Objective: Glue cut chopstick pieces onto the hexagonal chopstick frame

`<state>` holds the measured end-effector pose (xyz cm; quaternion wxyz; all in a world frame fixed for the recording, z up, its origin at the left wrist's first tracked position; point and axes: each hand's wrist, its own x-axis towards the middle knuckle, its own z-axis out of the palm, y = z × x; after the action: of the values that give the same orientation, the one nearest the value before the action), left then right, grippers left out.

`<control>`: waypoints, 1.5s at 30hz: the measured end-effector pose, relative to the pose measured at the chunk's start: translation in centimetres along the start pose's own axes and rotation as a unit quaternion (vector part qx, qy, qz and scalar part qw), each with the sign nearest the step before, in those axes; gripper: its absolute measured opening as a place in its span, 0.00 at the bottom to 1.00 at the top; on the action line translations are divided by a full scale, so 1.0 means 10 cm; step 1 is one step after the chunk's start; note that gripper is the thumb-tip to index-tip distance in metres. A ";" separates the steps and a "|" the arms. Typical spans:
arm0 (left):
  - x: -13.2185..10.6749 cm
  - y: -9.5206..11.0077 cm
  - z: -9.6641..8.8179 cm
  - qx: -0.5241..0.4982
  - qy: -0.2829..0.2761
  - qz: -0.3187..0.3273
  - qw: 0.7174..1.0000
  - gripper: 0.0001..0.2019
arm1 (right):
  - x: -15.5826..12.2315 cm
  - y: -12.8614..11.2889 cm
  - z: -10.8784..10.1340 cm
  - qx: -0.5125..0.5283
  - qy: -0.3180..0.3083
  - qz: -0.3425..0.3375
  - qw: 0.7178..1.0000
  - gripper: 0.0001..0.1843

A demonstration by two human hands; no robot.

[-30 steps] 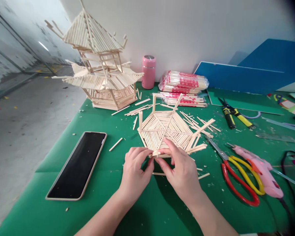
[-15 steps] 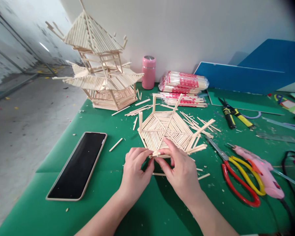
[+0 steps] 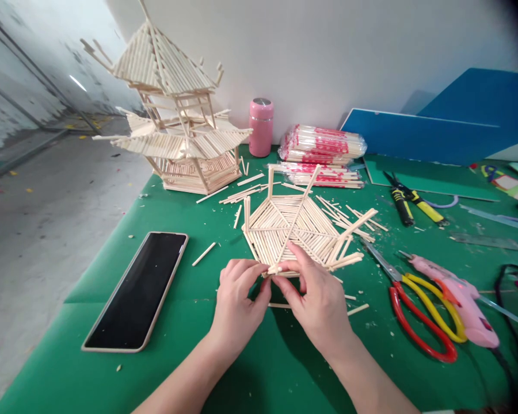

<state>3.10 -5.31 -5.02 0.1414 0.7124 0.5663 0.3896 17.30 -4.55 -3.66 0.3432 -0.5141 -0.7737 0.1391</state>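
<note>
A six-sided base of pale wooden sticks (image 3: 268, 238) lies before me, with stick posts rising from its corners. At its near corner, my left hand (image 3: 239, 296) pinches the edge between thumb and fingers. Beside it my right hand (image 3: 322, 299) closes thumb and fingers on the same corner, its index finger reaching over the base. Pale stick ends (image 3: 275, 268) show between the two hands. My fingers hide most of that corner, so how the sticks join there cannot be seen.
A stick pagoda (image 3: 190, 144) stands back left, near a pink flask (image 3: 261, 127) and packaged chopsticks (image 3: 323, 144). A phone (image 3: 136, 293) lies left. Scissors (image 3: 427, 322), a pink glue gun (image 3: 457, 296) and yellow-black cutters (image 3: 414, 198) lie right. Cut sticks (image 3: 343, 218) surround the base.
</note>
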 end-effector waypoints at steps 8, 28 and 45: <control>0.00 0.01 0.00 0.001 0.003 -0.006 1.000 0.05 | 0.00 0.00 0.00 0.000 -0.002 0.002 1.000 0.24; -0.01 -0.01 0.01 0.002 0.005 0.006 1.000 0.05 | -0.01 0.02 0.03 0.006 0.006 0.001 1.000 0.24; 0.00 0.00 0.00 -0.001 0.006 0.005 1.000 0.05 | -0.02 0.02 0.05 0.003 0.011 -0.008 1.000 0.25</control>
<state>3.10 -5.25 -5.04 0.1365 0.7128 0.5634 0.3948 17.17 -4.57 -4.21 0.3546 -0.5085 -0.7733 0.1331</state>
